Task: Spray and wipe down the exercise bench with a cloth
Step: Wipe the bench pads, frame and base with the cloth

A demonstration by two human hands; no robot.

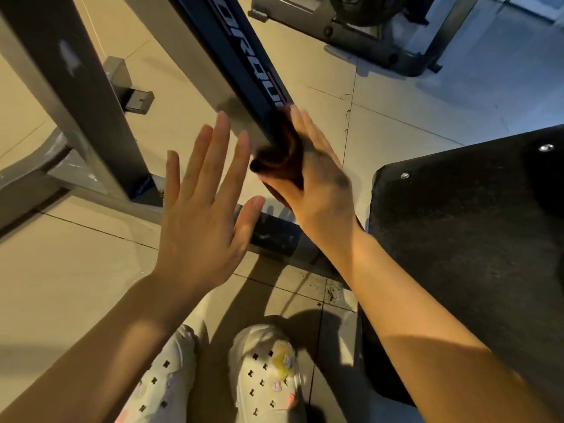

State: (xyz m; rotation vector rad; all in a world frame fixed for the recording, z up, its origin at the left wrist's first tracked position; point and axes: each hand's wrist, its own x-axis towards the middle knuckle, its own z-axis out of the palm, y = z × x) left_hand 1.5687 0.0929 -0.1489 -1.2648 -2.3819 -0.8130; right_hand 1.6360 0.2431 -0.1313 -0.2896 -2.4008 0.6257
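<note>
A dark brown cloth (pixel 279 154) is pressed against the lower part of a dark blue slanted frame bar (pixel 241 56) of the exercise bench. My right hand (pixel 317 184) lies flat over the cloth with its fingers straight, and it is blurred. Just left of the bar, my left hand (pixel 204 203) is spread with straight fingers and holds nothing. At the right, the black underside of the bench pad (pixel 464 239) shows two screws. No spray bottle is in view.
A grey upright post (pixel 70 93) and its floor foot stand at the left. More grey machine frame (pixel 366 41) sits at the top right. The floor is beige tile (pixel 76 285). My feet in white clogs (pixel 265 377) are at the bottom.
</note>
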